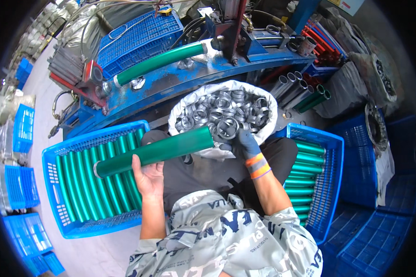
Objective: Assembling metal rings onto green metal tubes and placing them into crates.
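Note:
My left hand is wrapped round a green metal tube from below, near its left half. The tube lies slantwise over my lap, with a silver collar at its left end. A dark glove with an orange and grey cuff covers my right hand. It grips a silver metal ring just beyond the tube's right end, apart from it. Behind both hands stands a white sack full of loose silver rings.
Blue crates flank my legs, the right crate likewise holding green tubes. Ahead, a blue machine bench bears another green tube lying between its two ends. Bare and green pipes stand beneath the bench's right side.

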The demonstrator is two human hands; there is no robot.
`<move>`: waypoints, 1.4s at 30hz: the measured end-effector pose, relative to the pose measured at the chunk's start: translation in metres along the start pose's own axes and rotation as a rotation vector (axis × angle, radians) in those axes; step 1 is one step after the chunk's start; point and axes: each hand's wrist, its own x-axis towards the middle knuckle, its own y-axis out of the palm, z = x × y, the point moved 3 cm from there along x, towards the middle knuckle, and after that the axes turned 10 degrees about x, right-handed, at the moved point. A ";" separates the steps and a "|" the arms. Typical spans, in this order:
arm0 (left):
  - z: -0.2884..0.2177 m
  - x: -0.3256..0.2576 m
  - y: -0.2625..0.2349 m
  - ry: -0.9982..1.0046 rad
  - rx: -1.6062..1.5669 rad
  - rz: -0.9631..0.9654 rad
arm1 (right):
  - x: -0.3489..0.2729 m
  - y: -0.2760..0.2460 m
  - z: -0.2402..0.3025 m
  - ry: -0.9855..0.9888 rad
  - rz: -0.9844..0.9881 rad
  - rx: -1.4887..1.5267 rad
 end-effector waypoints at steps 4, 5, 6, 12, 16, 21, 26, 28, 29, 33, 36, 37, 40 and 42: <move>0.009 0.000 0.008 0.000 0.010 0.028 | -0.013 0.033 0.001 -0.181 0.005 -0.138; 0.009 -0.001 0.009 0.012 0.019 0.042 | -0.013 0.043 0.001 -0.183 0.005 -0.136; 0.008 -0.003 0.012 0.011 0.021 0.045 | -0.012 0.052 0.004 -0.214 -0.023 -0.250; -0.002 -0.009 0.014 0.111 0.111 0.114 | -0.014 0.084 0.007 -0.259 -0.037 -0.426; -0.004 -0.008 0.013 0.127 0.154 0.088 | -0.014 0.079 0.006 -0.165 -0.048 -0.514; 0.005 0.000 0.007 0.146 0.246 0.015 | 0.002 0.083 0.014 -0.196 -0.083 -0.723; -0.002 0.014 -0.006 0.156 0.161 0.051 | 0.022 0.102 0.024 -0.097 -0.010 -0.831; -0.010 0.018 -0.007 0.147 0.116 0.070 | 0.026 0.105 0.020 -0.064 -0.010 -0.770; -0.015 0.019 -0.008 0.161 0.117 0.066 | 0.027 0.107 0.016 -0.028 -0.012 -0.711; -0.026 0.020 -0.007 0.204 0.128 0.067 | 0.029 0.116 0.003 -0.116 -0.014 -0.619; -0.025 0.027 -0.012 0.219 0.155 0.070 | 0.034 0.106 0.000 -0.151 -0.025 -0.734; -0.023 0.029 -0.014 0.219 0.171 0.070 | 0.037 0.105 0.001 -0.082 -0.070 -0.751; -0.021 0.028 -0.012 0.245 0.198 0.062 | 0.047 0.099 -0.001 -0.101 -0.036 -0.700; -0.028 0.036 -0.016 0.231 0.177 0.066 | 0.054 0.102 -0.003 -0.032 -0.035 -0.699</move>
